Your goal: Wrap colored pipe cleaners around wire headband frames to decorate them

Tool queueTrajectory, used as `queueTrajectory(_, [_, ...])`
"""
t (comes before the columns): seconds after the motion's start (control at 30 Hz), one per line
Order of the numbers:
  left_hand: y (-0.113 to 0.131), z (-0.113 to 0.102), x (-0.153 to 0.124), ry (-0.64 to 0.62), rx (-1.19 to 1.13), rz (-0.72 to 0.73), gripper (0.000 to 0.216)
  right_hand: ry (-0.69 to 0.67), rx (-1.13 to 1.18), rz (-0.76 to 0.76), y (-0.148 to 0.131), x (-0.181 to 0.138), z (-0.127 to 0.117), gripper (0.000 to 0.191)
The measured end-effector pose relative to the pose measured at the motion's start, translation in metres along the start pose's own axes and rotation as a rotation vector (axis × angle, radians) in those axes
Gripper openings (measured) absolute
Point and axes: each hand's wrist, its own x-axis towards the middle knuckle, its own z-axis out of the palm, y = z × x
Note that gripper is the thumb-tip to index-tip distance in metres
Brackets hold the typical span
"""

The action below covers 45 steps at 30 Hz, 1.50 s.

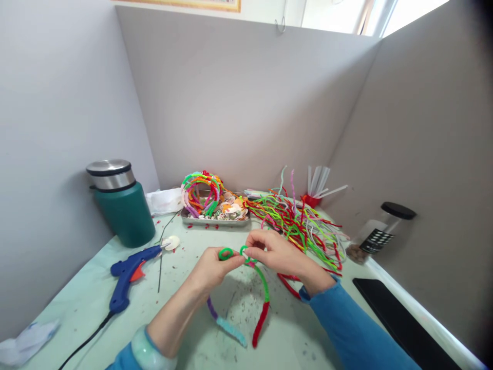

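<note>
Above the table's middle, my left hand (210, 272) is closed in a pinch at the top of a headband made of coloured pipe cleaners (265, 290). The band arches downward, with a purple and light blue side on the left and a green and red side on the right. Small loops of green pipe cleaner (225, 254) stand at its top, between and beside my fingers. My right hand (275, 252) is also closed, thumb and finger pinching the green pipe cleaner there. My fingers partly hide the join.
A blue glue gun (129, 272) lies at left, its nozzle by a white disc (172, 242). Behind it stands a green bottle (125, 210). A metal tray (215, 222) holds finished bands and shells. Loose pipe cleaners (296, 221) pile at right, near a jar (379, 234).
</note>
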Motion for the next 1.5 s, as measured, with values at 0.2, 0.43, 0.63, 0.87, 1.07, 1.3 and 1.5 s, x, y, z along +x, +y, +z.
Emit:
queueTrajectory(0.2, [0.002, -0.004, 0.001, -0.022, -0.047, -0.055, 0.038, -0.03, 0.228, 0.059, 0.006, 0.003, 0.003, 0.016])
queueTrajectory(0.43, [0.007, -0.011, 0.001, -0.037, -0.208, -0.063, 0.033, -0.239, 0.768, 0.287, 0.028, 0.006, 0.016, 0.03])
queueTrajectory(0.63, [0.001, -0.012, 0.002, -0.081, -0.322, -0.027, 0.03, -0.352, 1.086, 0.344, 0.039, 0.007, 0.033, 0.033])
queueTrajectory(0.87, [0.0, -0.013, 0.003, -0.11, -0.445, -0.026, 0.037, -0.128, 1.044, 0.273, 0.033, 0.01, 0.048, 0.028])
queueTrajectory(1.07, [0.002, -0.014, 0.003, -0.114, -0.497, -0.042, 0.044, -0.015, 1.054, 0.206, 0.034, 0.012, 0.052, 0.029])
queueTrajectory(1.3, [0.0, -0.015, 0.003, -0.143, -0.458, -0.025, 0.036, 0.191, 0.602, 0.046, 0.021, 0.007, 0.057, 0.025])
queueTrajectory(1.5, [0.001, -0.014, 0.001, -0.129, -0.468, -0.011, 0.034, 0.342, 0.379, -0.069, 0.011, 0.002, 0.057, 0.019])
